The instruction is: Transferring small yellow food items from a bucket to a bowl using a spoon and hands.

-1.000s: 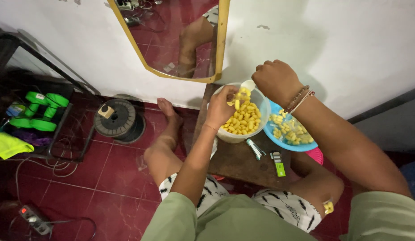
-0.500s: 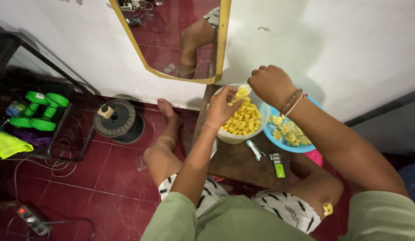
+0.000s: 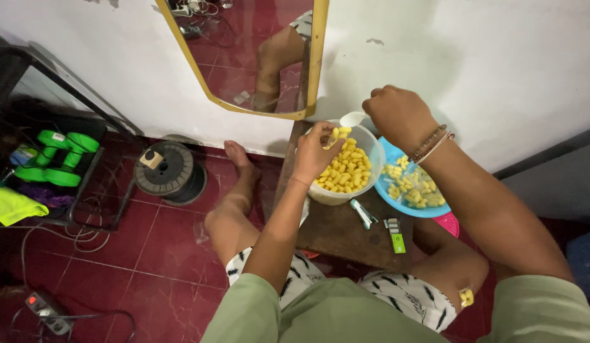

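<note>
Here, a green-white packet [image 3: 394,234] lies beside the white bowl [image 3: 336,194].

One view only, from the person's head, tilted steeply down and slightly forward toward the wall [image 3: 472,57]. Landmark: the small wooden table [image 3: 336,232], just right of centre, close below the lens. Nearer the camera than the table: the wearer's lap and green shirt, at the bottom edge. Beyond the table: the wall with a leaning mirror [image 3: 257,57]. Left of the table: red tile floor [image 3: 155,254], farther off. Both forearms reach in over the table from below.
</note>
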